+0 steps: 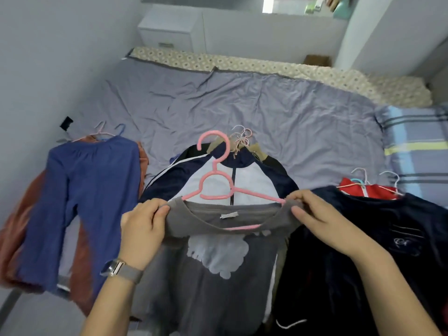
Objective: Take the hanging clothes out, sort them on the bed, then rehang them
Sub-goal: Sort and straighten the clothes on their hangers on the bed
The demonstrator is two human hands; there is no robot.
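Note:
A grey T-shirt (213, 282) with a pale print hangs on a pink hanger (215, 175) above the near edge of the bed (242, 110). My left hand (143, 229) pinches the shirt's left shoulder and my right hand (322, 221) pinches its right shoulder, both at the hanger's ends. Behind it a navy and white zip jacket (252, 175) tops a middle pile with several hangers. Blue trousers (82, 195) lie over a rust-brown garment (24, 224) on the left. A dark navy garment (378, 251) and a red one (373, 191) lie on the right.
A plaid pillow (417, 146) sits at the bed's right side. A patterned blanket (242, 64) runs along the far edge. A white cabinet (169, 27) stands beyond the bed, and a wall (48, 57) bounds the left side.

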